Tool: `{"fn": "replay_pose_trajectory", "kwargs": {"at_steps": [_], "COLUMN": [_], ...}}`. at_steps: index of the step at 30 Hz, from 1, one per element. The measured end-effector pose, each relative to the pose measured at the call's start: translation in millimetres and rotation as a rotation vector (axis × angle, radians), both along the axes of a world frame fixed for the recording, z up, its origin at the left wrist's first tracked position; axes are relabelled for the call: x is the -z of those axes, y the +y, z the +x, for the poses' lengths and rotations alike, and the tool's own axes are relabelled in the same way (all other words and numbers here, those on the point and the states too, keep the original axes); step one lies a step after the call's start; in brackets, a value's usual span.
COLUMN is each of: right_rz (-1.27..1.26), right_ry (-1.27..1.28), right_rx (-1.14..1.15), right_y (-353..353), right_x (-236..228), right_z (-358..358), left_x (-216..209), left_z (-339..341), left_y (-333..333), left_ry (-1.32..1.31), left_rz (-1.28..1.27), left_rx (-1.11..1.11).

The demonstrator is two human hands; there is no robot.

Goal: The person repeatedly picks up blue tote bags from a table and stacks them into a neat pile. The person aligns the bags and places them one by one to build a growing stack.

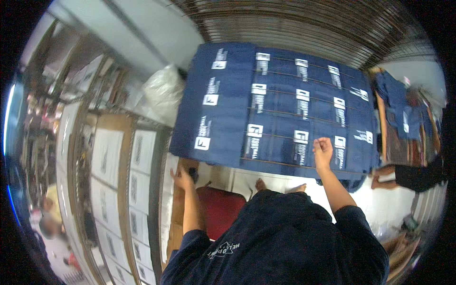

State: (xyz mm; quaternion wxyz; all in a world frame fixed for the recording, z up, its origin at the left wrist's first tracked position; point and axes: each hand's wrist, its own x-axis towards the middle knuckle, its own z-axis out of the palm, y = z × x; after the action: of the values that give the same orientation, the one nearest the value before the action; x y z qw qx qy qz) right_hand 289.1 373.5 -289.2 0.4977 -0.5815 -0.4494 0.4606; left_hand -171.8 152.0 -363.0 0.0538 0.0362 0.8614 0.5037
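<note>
Navy blue cloth panels [280, 121] with white printed marks in rows lie spread out in front of me. Thin rods or wires cross over the panels from left to right. Over the near right part of the cloth is my right hand [323, 151], its fingers curled in; whether anything small is between them cannot be made out. My left hand [183, 179] is lower, off the near left corner of the cloth, with its fingers apart and nothing seen in them. A small dark object [193, 174] shows right beside it.
White printed boxes or sheets [107, 154] stand in rows on my left. A clear plastic bag [164, 88] sits beyond them. Below the cloth is a red seat [221, 211]. Stacked wire racks [304, 26] fill the far side. Another person's dark-clothed limb [418, 175] reaches in at right.
</note>
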Motion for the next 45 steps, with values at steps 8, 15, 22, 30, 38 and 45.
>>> {"fn": "replay_pose_trajectory", "kwargs": {"at_steps": [8, 15, 22, 30, 38, 45], "right_rz": [0.117, 0.113, -0.051, -0.223, -0.307, 0.077], "right_ry": [-0.296, -0.492, -0.681, -1.017, -1.223, -1.475], "right_rx": [0.636, 0.855, 0.573, 0.225, 0.115, 0.228], "right_y": [-3.2, 15.0, 123.5, 253.6, 327.9, 265.6], "right_x": [-17.8, -0.2, 27.3, 39.9, 75.7, 74.6], "right_z": [193.9, 389.0, 469.4, 500.4, 539.9, 506.7], "left_x": [140.5, 210.3, 124.7, 18.6, -66.0, -79.8], "left_z": [116.4, 200.2, 277.9, 354.4, 433.4, 495.9], "left_y": [-84.9, -82.1, -110.4, -205.7, -270.3, -223.3], "left_ry": [-1.056, -0.400, -0.529, -0.448, -0.427, -0.384], "left_rz": [-0.483, -0.643, -0.441, -0.617, -0.764, -0.863], "left_rx": [0.299, 1.105, 0.740, 0.473, 0.227, 0.270]}}
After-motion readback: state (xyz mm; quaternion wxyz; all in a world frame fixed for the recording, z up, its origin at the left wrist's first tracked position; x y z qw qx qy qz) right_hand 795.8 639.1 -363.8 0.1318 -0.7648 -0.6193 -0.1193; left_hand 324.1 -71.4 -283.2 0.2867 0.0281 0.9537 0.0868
